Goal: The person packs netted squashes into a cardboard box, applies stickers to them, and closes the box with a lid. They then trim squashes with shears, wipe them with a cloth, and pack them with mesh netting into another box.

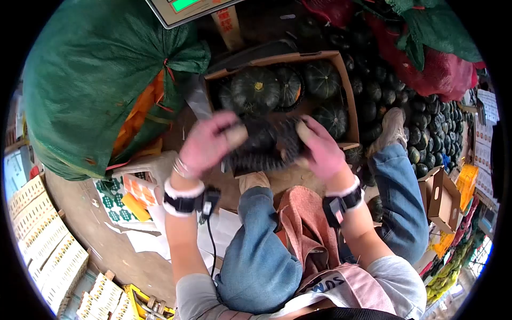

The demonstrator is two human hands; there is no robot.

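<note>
My left hand [209, 143], in a pink glove with pale fingertips, is closed on the left side of a black foam net [256, 161]. Gripping the net's right side is my right hand [323, 149], gloved the same way. The net is stretched between both hands over the near edge of an open cardboard box [349, 101]. A dark rounded shape shows within the net; I cannot tell whether it is a squash. Inside the box lie several dark green squashes [255, 89], one with a black net around it and a bit of orange showing [290, 88].
A bulging green mesh sack [101, 80] stands on the left. Above the box is a scale [186, 12] with a green display. Many squashes [426, 125] cover the floor at right, near red sacks [416, 66]. Sticker sheets [114, 200] and flattened printed cartons [48, 240] lie at left.
</note>
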